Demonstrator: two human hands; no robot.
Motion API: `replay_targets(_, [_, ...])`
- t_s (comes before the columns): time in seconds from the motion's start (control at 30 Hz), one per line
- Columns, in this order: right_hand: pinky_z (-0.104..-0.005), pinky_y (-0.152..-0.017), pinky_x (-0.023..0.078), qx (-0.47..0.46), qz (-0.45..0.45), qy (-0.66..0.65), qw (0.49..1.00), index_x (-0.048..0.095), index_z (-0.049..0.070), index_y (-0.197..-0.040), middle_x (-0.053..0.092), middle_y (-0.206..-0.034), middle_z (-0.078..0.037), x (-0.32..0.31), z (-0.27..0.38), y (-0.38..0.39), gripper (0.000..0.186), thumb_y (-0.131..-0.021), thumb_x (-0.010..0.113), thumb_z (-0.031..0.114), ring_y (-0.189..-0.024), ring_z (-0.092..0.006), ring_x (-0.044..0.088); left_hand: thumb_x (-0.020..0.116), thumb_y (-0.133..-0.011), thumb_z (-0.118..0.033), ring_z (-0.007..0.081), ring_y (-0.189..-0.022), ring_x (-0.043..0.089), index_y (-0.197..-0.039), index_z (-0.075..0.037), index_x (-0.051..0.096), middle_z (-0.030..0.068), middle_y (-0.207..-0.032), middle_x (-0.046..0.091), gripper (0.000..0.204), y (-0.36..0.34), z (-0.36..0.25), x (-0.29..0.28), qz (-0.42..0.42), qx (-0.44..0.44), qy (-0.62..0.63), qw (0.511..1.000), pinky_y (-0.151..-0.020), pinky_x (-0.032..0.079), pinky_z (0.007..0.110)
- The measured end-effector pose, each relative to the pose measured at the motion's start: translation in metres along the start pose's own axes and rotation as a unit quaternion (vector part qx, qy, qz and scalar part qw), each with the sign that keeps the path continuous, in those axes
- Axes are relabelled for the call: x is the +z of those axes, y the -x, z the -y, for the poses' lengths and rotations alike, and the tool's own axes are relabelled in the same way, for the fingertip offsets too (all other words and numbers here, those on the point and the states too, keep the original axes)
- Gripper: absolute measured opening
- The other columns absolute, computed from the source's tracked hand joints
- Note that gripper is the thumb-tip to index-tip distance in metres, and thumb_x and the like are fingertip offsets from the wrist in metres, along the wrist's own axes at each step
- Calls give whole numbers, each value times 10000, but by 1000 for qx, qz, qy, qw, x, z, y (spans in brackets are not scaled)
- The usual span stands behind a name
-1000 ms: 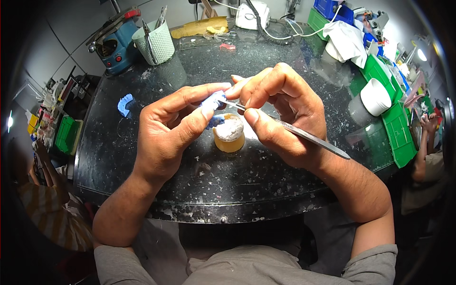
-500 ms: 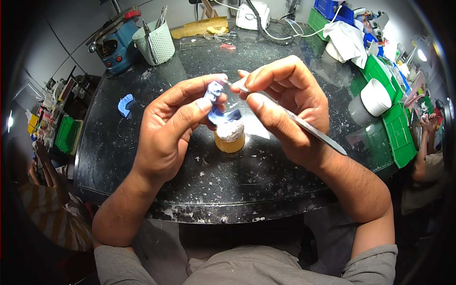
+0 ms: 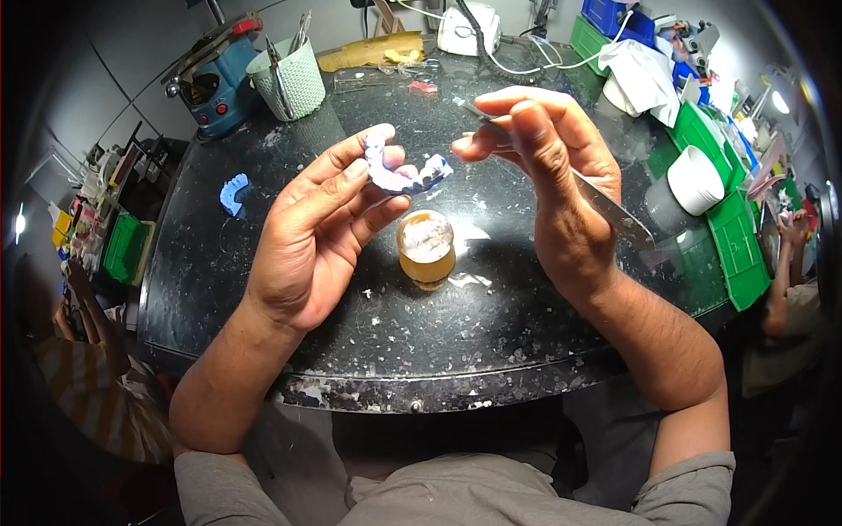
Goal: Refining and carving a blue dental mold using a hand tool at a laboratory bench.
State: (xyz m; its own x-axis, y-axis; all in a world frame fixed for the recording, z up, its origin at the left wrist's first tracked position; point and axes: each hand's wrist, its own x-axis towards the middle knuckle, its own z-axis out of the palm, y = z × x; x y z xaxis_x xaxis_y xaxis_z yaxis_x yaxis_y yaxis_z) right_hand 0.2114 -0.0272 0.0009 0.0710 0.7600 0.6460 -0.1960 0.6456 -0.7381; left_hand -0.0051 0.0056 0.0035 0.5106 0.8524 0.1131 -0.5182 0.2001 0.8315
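A U-shaped blue dental mould (image 3: pixel 405 184) with whitish patches along its curve is pinched by one side between the thumb and fingers of my left hand (image 3: pixel 307 228). My right hand (image 3: pixel 570 175), a little way off to the right, grips a metal spatula (image 3: pixel 621 215). Its broad end sticks out past my palm, and its thin tip is near my fingers, apart from the mould. Below and between both hands stands an amber round cup (image 3: pixel 427 263) with white material (image 3: pixel 428 235) at its top. A second blue U-shaped piece (image 3: pixel 233 195) lies on the table at left.
The dark table (image 3: pixel 351 351) is specked with white. At the back stand a blue machine (image 3: pixel 215 96), a pale green basket (image 3: pixel 294 83) of tools and a white device (image 3: pixel 469 33) with a cable. Green trays (image 3: pixel 732 241) and a white tub (image 3: pixel 695 180) are at right. Other people sit at both sides.
My left hand has turned the mould so its curve shows flatter and more fully. My right hand has drawn away to the right with the spatula, uncovering more of the cup.
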Motion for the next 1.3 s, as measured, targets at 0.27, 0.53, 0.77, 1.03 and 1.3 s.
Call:
replay_targets(0.27, [-329,-904,517,32,-22,51,998,601,-35,-1175,694,-962,-125,0,4,-1,457,-1075,402,364,-914,-174,675,492,-1030,-145,172,-1118,623,-1414,26,474,121,-1246,646,421,2,0,-4,24,0,-13,1000,-947,485,314])
replay_targets(0.53, [-289,-893,508,87,24,42,995,500,-30,-1217,714,-1010,-142,3,3,3,267,-1012,555,131,-951,-145,667,471,-1019,-138,165,-1095,621,-1433,36,454,140,-1249,647,450,1,-1,-4,43,-17,8,999,-938,481,303])
replay_targets(0.77, [-252,-809,525,92,38,66,993,663,-26,-1115,701,-960,-72,4,8,4,195,-985,637,117,-901,-103,657,436,-1017,-86,222,-1125,638,-1486,44,338,191,-1239,628,497,0,0,-2,42,-3,32,999,-975,529,333])
replay_targets(1.03, [-241,-828,537,84,1,94,992,705,-13,-1102,695,-1063,-78,6,7,4,190,-941,691,87,-916,-114,668,513,-1006,-139,140,-1129,616,-1428,36,442,165,-1297,612,462,0,-2,2,-13,-16,44,999,-873,508,235])
replay_targets(1.3, [-240,-796,542,46,28,128,990,707,-21,-1090,692,-1014,-61,1,3,2,181,-950,679,92,-861,-112,667,562,-996,-138,156,-1056,626,-1515,69,250,177,-1259,588,640,1,-2,2,32,-8,-19,999,-894,537,214])
